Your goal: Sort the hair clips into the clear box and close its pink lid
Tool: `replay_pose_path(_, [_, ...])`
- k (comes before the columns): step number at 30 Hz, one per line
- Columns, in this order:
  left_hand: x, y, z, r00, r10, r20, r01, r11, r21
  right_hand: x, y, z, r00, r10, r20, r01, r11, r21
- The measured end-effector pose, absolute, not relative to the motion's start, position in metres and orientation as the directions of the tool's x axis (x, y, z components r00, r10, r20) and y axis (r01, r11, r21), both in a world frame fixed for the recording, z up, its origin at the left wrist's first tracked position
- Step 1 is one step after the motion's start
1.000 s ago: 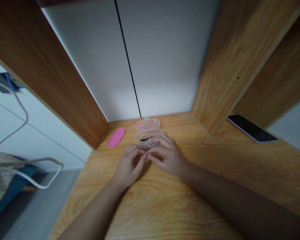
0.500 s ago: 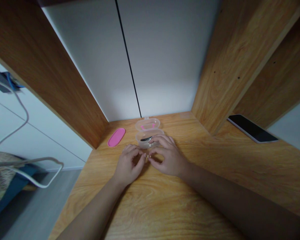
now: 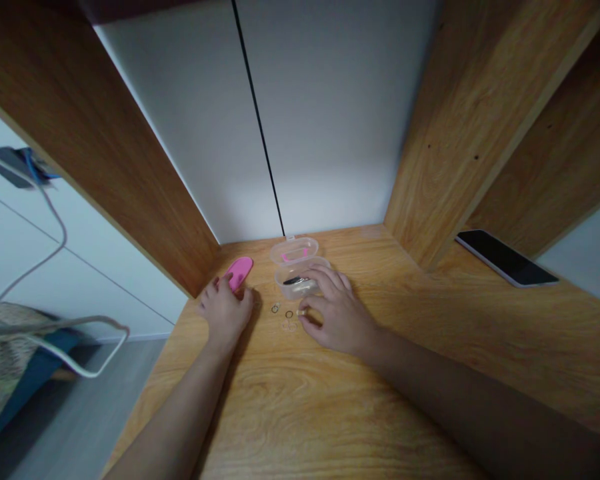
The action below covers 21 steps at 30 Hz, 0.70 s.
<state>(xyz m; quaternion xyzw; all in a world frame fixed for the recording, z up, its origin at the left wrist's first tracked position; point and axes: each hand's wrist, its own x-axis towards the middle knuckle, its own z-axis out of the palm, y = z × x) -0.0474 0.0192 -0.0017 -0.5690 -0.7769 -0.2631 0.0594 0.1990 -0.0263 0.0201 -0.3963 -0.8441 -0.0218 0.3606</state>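
My left hand (image 3: 225,310) lies palm down at the near end of a pink oval piece (image 3: 241,269), fingertips over its edge and thumb spread away. Thumb and index finger of my right hand (image 3: 340,317) pinch a small pale piece (image 3: 301,313), too small to identify. The right hand's other fingers hover over the front of a clear oval case (image 3: 285,289), its lid (image 3: 295,249) tipped back. Inside the case, a dark slim item (image 3: 294,281) shows. Between my hands lie several tiny rings, among them a dark ring (image 3: 289,314).
A phone (image 3: 507,259) lies on the wooden surface (image 3: 300,400) at the right. Wooden uprights (image 3: 420,180) and a white back panel (image 3: 330,133) enclose the work spot. White cables (image 3: 63,247) hang off to the left.
My left hand has left the pinch beside the right hand and moved left to the pink oval piece, uncovering the small rings. My right hand has stayed nearly in place, still pinching.
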Motion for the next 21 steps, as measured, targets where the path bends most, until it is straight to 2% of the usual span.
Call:
replay_pose_path(4, [-0.0448, 0.0184, -0.0043, -0.298, 0.904, 0.306, 0.939, 0.220, 0.266, 0.1996, -0.0261, 0.0198, -0.431, 0.654, 0.622, 0.692, 0.682, -0.238])
replay_pose_path(11, [-0.0476, 0.0208, -0.0019, -0.327, 0.903, 0.279, 0.927, 0.250, 0.279, 0.1984, -0.0306, 0.0256, -0.424, 0.669, 0.611, 0.742, 0.643, -0.188])
replay_pose_path(21, [-0.0501, 0.0199, -0.0015, -0.306, 0.889, 0.342, 0.906, 0.161, 0.392, 0.1986, -0.0313, 0.0266, -0.476, 0.708, 0.522, 0.763, 0.627, -0.154])
